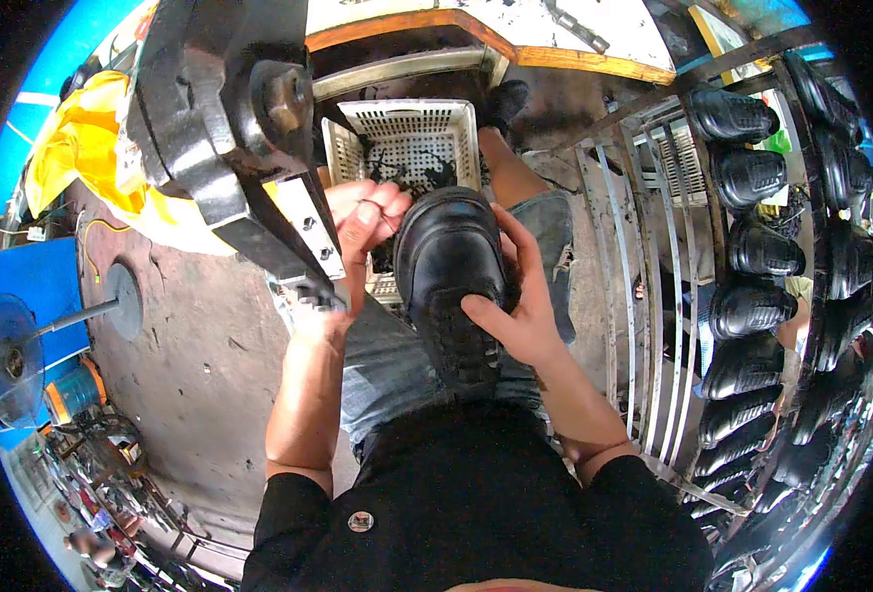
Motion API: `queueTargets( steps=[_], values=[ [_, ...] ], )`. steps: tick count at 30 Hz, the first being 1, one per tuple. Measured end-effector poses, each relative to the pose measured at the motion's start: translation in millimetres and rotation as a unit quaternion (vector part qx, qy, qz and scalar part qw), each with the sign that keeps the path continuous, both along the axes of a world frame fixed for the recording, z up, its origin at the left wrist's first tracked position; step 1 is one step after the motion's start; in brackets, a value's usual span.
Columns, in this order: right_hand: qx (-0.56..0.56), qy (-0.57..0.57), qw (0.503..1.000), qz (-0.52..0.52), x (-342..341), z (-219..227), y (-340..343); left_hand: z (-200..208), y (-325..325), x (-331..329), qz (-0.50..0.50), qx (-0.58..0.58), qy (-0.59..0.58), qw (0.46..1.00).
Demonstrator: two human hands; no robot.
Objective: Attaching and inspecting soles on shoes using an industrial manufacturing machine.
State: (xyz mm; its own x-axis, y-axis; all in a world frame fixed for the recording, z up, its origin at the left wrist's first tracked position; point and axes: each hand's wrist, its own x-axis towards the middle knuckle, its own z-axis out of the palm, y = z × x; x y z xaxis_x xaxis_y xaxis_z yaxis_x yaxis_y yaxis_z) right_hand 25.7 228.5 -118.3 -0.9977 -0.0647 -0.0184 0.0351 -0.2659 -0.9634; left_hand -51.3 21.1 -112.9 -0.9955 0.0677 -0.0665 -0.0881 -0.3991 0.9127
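Observation:
A black lace-up shoe (448, 259) is held over my lap, its rounded toe pointing away from me. My right hand (523, 311) grips it from the right side, with the thumb across the upper near the laces and the fingers along the far side. Just left of the toe is my left hand (363, 222), its fingers curled in and pressed together against the thumb. What those fingers hold, if anything, cannot be made out. The left wrist is close beside the lower end of a dark machine arm (259, 202).
Below the shoe, a pale perforated plastic crate (461, 116) contains black scraps. A metal rack of black shoes (752, 247) lines the right side. A wood-edged worktable (594, 61) spans the far side; yellow cloth (86, 128) and a fan (14, 360) are at left.

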Motion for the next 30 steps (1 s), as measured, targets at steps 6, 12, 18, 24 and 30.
queueTargets(
  steps=[6,12,18,24,30],
  values=[
    [0.089,0.006,0.996,-0.013,0,-5,7,0,-16,-8,0.044,0.281,-0.118,0.951],
    [0.099,-0.002,0.995,0.032,-3,-1,9,-60,-59,-25,-0.031,0.443,-0.016,0.896],
    [-0.060,-0.023,0.997,0.036,-13,5,18,-8,-14,-11,-0.154,-0.064,-0.081,0.983],
    [-0.158,-0.084,0.955,0.235,-39,-8,0,-23,21,37,-0.220,0.118,0.008,0.968],
    [0.146,0.063,0.978,0.134,-42,-12,-10,-24,-12,55,-0.139,0.069,0.020,0.988]
  ],
)
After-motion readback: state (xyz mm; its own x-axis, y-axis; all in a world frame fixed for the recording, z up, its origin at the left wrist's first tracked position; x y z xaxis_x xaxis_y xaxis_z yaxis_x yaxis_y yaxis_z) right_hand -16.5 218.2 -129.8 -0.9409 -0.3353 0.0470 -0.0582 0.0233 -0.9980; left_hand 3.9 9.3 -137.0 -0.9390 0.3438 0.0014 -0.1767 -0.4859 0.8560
